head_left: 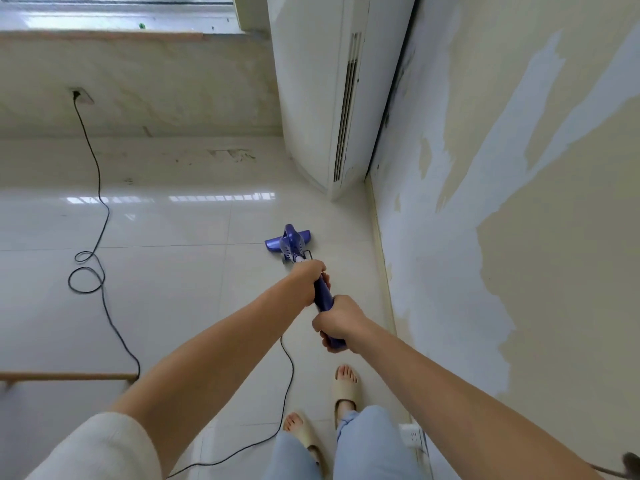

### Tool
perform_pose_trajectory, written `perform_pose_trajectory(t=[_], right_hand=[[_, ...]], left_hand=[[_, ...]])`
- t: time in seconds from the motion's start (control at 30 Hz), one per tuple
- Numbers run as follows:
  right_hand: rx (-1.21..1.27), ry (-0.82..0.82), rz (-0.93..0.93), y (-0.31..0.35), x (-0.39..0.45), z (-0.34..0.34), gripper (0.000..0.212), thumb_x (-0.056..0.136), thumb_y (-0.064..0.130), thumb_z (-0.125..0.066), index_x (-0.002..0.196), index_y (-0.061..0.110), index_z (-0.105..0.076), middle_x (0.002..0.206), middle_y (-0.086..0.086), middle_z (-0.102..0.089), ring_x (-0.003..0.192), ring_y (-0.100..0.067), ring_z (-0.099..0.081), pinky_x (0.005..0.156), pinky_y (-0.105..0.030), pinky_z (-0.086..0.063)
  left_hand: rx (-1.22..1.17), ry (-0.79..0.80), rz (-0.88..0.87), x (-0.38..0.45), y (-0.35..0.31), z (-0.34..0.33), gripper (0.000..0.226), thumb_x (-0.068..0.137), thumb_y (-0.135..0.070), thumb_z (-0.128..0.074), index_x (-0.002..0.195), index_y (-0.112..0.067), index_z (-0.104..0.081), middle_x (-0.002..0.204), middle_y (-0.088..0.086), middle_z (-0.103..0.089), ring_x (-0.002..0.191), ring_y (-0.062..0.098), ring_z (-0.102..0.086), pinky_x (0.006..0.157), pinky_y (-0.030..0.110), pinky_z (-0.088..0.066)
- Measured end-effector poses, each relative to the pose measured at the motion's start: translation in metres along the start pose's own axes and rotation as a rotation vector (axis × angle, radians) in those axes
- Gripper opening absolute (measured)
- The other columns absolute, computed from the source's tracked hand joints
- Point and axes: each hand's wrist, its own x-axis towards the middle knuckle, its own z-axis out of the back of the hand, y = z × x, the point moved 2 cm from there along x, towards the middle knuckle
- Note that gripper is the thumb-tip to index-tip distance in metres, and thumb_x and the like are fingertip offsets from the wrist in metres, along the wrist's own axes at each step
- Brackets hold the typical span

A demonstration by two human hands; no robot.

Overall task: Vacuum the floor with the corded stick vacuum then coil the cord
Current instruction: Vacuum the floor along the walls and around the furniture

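A purple stick vacuum (290, 242) stands on the pale tiled floor (180, 289), its head flat near the corner by the air conditioner. My left hand (306, 280) grips the upper shaft. Just behind it my right hand (337, 320) grips the purple handle end. A black cord (100, 209) runs from a wall socket (79, 95) down to the floor, makes two loose loops at the left, passes under my left arm and comes up to the handle.
A tall white standing air conditioner (322, 98) fills the corner ahead. A wall with peeling paint (502, 202) runs along the right. A wooden rail (69, 376) lies low at the left. My feet in slippers (344, 386) stand near the right wall, beside a white power strip (412, 436).
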Motion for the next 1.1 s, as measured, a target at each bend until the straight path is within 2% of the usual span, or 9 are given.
perform_pose_trajectory(t=[0.17,0.33,0.43,0.5,0.6,0.7,0.8,0.9,1.1], right_hand=[[-0.125,-0.001,0.051,0.022,-0.026,0.026,0.017,0.081,-0.006,-0.045,0.084,0.011,-0.042,0.069,-0.009,-0.044,0.052,-0.016,-0.040,0.044,-0.023,-0.036],[-0.184,-0.001,0.034,0.048,-0.027,0.069,0.018,0.083,-0.006,-0.048,0.082,0.012,-0.043,0.068,-0.008,-0.046,0.050,-0.014,-0.043,0.040,-0.018,-0.039],[-0.192,-0.007,0.048,0.056,-0.008,0.077,0.017,0.084,-0.005,-0.049,0.086,0.011,-0.043,0.068,-0.008,-0.048,0.049,-0.014,-0.046,0.040,-0.018,-0.041],[-0.195,-0.007,0.053,0.058,0.006,0.072,0.019,0.086,-0.003,-0.050,0.095,0.011,-0.042,0.073,-0.008,-0.050,0.051,-0.013,-0.049,0.041,-0.020,-0.044],[-0.148,0.023,0.049,0.065,0.032,0.054,0.024,0.085,-0.003,-0.050,0.102,0.010,-0.040,0.080,-0.009,-0.051,0.053,-0.015,-0.051,0.043,-0.023,-0.044],[-0.102,0.060,0.053,0.080,0.056,0.033,0.025,0.084,-0.004,-0.049,0.103,0.009,-0.041,0.088,-0.011,-0.051,0.054,-0.017,-0.051,0.043,-0.024,-0.044],[-0.090,0.090,0.069,0.106,0.074,0.018,0.017,0.083,-0.006,-0.046,0.091,0.008,-0.042,0.079,-0.010,-0.048,0.050,-0.018,-0.049,0.040,-0.023,-0.040],[-0.068,0.099,0.059,0.141,0.093,0.007,0.019,0.082,-0.008,-0.044,0.081,0.010,-0.040,0.078,-0.010,-0.046,0.048,-0.018,-0.047,0.039,-0.022,-0.040],[-0.053,0.070,0.041,0.210,0.141,-0.009,0.024,0.083,-0.008,-0.046,0.099,0.009,-0.042,0.081,-0.010,-0.046,0.048,-0.017,-0.047,0.038,-0.020,-0.040]], left_hand=[[-0.100,0.015,0.045,-0.013,-0.010,-0.009,0.020,0.092,-0.008,-0.053,0.074,-0.006,-0.044,0.062,0.004,-0.047,0.055,0.015,-0.045,0.051,0.026,-0.040],[-0.163,0.040,0.046,-0.013,-0.033,-0.042,0.023,0.093,-0.009,-0.052,0.072,-0.008,-0.042,0.062,0.004,-0.048,0.055,0.015,-0.046,0.051,0.027,-0.041],[-0.156,0.029,0.042,-0.002,-0.048,-0.050,0.019,0.092,-0.008,-0.053,0.075,-0.007,-0.043,0.063,0.003,-0.048,0.056,0.014,-0.047,0.059,0.025,-0.044],[-0.140,0.024,0.040,0.010,-0.053,-0.044,0.012,0.090,-0.006,-0.053,0.083,-0.007,-0.044,0.064,0.003,-0.048,0.056,0.014,-0.047,0.062,0.026,-0.046],[-0.148,0.030,0.028,0.031,-0.064,-0.030,0.008,0.090,-0.004,-0.051,0.092,-0.008,-0.044,0.062,0.004,-0.046,0.051,0.014,-0.045,0.050,0.027,-0.042],[-0.126,0.003,-0.015,0.049,-0.083,-0.010,0.009,0.092,-0.005,-0.050,0.087,-0.007,-0.044,0.061,0.004,-0.045,0.049,0.013,-0.043,0.049,0.026,-0.041],[-0.115,-0.006,-0.035,0.062,-0.106,0.009,0.008,0.094,-0.008,-0.050,0.088,-0.007,-0.045,0.060,0.003,-0.046,0.048,0.012,-0.043,0.048,0.024,-0.041],[-0.120,-0.013,-0.046,0.078,-0.139,0.027,0.009,0.094,-0.010,-0.051,0.087,-0.007,-0.046,0.061,0.003,-0.047,0.048,0.011,-0.044,0.048,0.023,-0.042],[-0.112,-0.006,-0.060,0.119,-0.208,0.051,0.010,0.095,-0.011,-0.052,0.101,-0.006,-0.046,0.065,0.004,-0.047,0.052,0.012,-0.045,0.048,0.025,-0.041]])
